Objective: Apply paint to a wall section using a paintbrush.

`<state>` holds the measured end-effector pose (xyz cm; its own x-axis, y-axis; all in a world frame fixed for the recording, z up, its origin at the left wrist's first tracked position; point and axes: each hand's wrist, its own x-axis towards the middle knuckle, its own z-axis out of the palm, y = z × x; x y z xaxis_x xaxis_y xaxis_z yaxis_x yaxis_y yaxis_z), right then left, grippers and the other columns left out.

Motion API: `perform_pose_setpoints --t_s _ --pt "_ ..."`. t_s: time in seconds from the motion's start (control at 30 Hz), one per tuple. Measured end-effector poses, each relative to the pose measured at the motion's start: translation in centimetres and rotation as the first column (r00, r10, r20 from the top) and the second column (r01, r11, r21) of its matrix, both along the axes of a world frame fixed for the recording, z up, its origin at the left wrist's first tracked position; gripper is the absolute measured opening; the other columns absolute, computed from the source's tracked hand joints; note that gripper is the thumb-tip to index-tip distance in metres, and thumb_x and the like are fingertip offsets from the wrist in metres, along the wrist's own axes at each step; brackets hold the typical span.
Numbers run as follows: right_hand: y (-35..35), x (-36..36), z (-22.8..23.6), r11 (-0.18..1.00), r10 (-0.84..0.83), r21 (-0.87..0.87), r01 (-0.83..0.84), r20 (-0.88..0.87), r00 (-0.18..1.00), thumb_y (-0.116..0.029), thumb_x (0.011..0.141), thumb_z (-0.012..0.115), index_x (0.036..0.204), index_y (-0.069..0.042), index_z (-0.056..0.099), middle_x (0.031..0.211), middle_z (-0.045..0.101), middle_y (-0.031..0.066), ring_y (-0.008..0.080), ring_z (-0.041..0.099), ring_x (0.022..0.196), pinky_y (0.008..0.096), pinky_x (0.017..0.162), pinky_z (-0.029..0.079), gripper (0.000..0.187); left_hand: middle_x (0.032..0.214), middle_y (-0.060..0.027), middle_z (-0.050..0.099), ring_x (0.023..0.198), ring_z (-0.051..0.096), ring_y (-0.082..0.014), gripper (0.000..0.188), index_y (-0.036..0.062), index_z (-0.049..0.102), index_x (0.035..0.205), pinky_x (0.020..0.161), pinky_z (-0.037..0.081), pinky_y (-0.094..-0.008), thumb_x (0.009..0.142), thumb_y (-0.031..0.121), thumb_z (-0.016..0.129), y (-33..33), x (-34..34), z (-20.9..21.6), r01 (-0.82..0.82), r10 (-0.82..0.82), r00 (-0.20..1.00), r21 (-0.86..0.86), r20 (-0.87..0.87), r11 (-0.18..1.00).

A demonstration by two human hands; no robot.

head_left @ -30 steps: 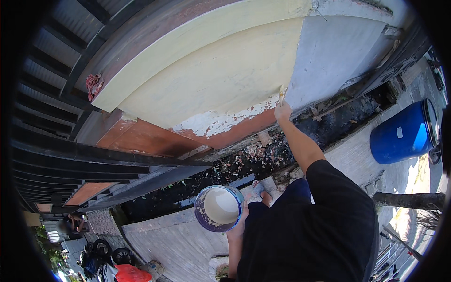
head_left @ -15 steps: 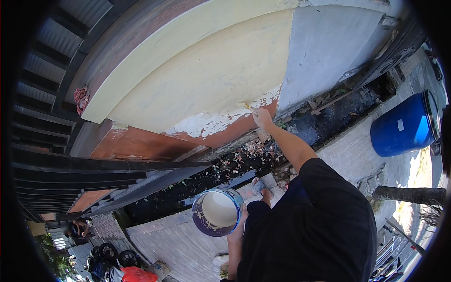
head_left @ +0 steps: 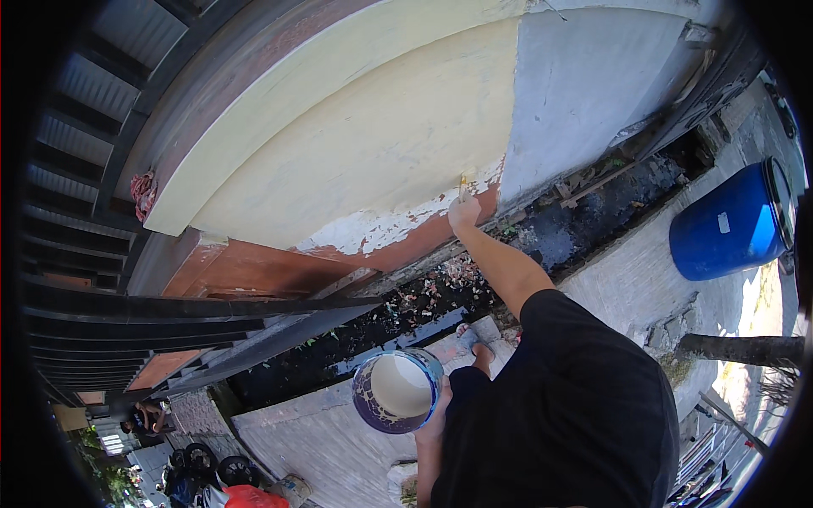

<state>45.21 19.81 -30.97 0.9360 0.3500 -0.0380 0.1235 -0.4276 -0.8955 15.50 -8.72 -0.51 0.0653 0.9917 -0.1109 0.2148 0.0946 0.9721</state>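
Observation:
My right hand (head_left: 464,213) is stretched out to the wall, closed round the handle of a paintbrush (head_left: 463,188). The bristles touch the wall (head_left: 356,152) where its cream paint meets a flaking white patch (head_left: 373,227). Below that patch runs a reddish-brown band (head_left: 406,246). Low in front of me, my left hand (head_left: 437,419) grips a paint bucket (head_left: 362,405) by its right side. The bucket is tilted so its mouth shows, with pale cream paint (head_left: 401,385) inside and smears on its inner wall. The left fingers are partly hidden by the bucket.
A dark ditch with litter (head_left: 432,296) runs between the wall and the concrete path (head_left: 313,440). A blue barrel (head_left: 720,224) stands at the right, near a tree trunk (head_left: 737,349). Black railings (head_left: 161,296) lie left. Motorcycles (head_left: 199,466) and a person (head_left: 146,418) are at lower left.
My right hand has shifted slightly, and the brush has swung from pointing left to pointing up along the wall. The bucket has moved a little right and down in the view.

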Motion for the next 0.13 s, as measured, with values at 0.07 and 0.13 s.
perform_pose_setpoints --t_s 0.07,0.13 --pt "-0.4 -3.5 -0.3 1.000 0.010 0.001 -0.010 -0.032 0.999 -0.011 0.088 0.064 0.109 0.000 0.077 0.090 0.072 0.0278 0.0445 0.073 0.087 0.0485 0.078 0.058 0.028 0.108 -0.0048 0.072 0.099 0.066 -0.0173 0.033 0.0039 0.069 0.120 0.089 0.054 -0.0360 0.089 0.007 0.081 -0.3 0.0 -0.2 -0.014 0.016 0.999 -0.036 0.049 0.999" --pt "-1.7 -5.4 -0.8 0.925 0.356 0.129 -0.358 0.038 0.934 -0.012 0.087 0.067 0.115 -0.004 0.078 0.088 0.073 0.0276 0.0432 0.074 0.089 0.0476 0.081 0.059 0.031 0.111 -0.0061 0.073 0.100 0.066 -0.0180 0.034 0.0041 0.069 0.122 0.090 0.054 -0.0357 0.091 0.008 0.080 -0.5 -0.3 0.0 -0.020 0.020 1.000 -0.042 -0.003 0.999"
